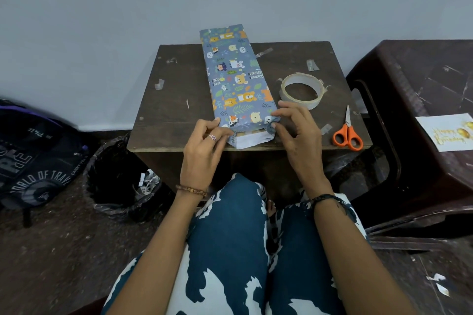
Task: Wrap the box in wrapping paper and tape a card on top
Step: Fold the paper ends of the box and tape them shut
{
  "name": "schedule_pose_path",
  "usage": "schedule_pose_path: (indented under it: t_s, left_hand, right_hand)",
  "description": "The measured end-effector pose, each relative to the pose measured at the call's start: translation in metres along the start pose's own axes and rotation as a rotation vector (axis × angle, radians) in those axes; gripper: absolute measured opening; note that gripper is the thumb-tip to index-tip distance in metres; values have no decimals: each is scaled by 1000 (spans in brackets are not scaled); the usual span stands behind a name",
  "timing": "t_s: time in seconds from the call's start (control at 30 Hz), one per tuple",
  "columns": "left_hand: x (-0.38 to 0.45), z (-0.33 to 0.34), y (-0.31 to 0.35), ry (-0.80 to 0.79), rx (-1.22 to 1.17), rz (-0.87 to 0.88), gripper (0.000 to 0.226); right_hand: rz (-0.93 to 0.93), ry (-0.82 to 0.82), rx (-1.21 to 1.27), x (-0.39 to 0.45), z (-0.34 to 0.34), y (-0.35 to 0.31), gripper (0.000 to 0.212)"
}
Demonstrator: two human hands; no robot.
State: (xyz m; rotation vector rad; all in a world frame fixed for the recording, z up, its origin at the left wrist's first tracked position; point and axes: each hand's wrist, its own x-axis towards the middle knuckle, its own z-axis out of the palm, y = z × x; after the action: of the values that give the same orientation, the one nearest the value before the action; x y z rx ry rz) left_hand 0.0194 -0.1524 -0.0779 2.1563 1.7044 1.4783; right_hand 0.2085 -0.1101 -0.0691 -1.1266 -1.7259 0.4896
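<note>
A person seated at a small dark worktop [179, 115], seen from above, both hands at the near end of a long box [236, 77] wrapped in blue paper printed with cartoon animals; the box lies lengthwise, running straight away from the hands, its far end jutting past the worktop's back edge; the near end is not closed, the white underside of the wrapping paper [249, 139] showing as a loose flap between the two hands. The left hand [204, 146], a ring on one finger, has its grip on the box's near left corner, fingertips pinching the paper fold; the right hand [294, 130] has its grip on the near right corner, thumb and fingers curled round the paper's edge. Just beyond the right hand, nearly touching its fingertips, a roll of tape [302, 91] lies flat; to the right of that hand, near but apart, orange-handled scissors [347, 133] lie with blades pointing away. Well off to the right, on a dark plastic stool [409, 89], a white card [445, 132] with gold lettering lies face up. Short scraps of tape are stuck about the worktop; below the left hand, on the floor, a black-lined bin [120, 181]; further left, a dark backpack [33, 158].
</note>
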Motion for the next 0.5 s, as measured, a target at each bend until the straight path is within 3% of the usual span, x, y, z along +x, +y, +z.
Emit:
schedule_pose_path:
  t_s: [0.23, 0.33, 0.5]
  left_hand:
    - [-13, 4, -13, -38, 163, 119, 25]
    - [-14, 6, -16, -62, 206, 110, 35]
    - [-10, 10, -13, -8, 220, 88, 32]
  right_hand:
    - [-124, -47, -122, 6, -7, 7, 11]
    - [-155, -77, -158, 7, -10, 6, 12]
    - [-135, -208, -173, 7, -17, 3, 16]
